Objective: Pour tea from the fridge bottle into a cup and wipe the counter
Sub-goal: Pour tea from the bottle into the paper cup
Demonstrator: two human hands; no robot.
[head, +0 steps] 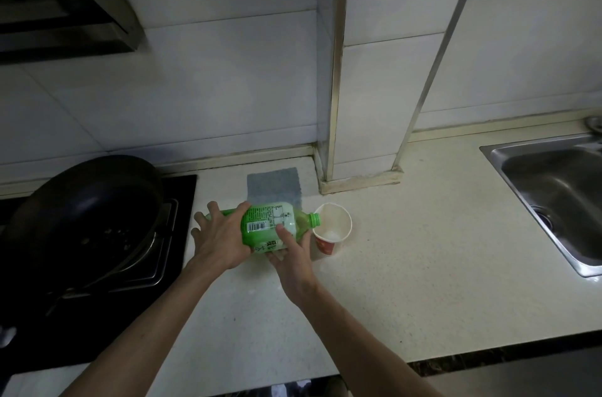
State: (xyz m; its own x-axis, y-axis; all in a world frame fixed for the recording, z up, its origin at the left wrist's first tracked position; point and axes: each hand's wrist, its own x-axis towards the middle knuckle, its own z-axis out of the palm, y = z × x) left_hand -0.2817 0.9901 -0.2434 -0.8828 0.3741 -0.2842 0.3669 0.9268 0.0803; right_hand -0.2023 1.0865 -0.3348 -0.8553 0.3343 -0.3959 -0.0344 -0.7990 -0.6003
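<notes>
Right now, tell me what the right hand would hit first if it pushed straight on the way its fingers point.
Probably the paper cup: the right hand, under the green bottle, points up and rightward toward it. Depth is unclear.

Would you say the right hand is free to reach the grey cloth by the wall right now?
Probably not: the right hand is under the tilted bottle, which lies between it and the cloth.
</notes>
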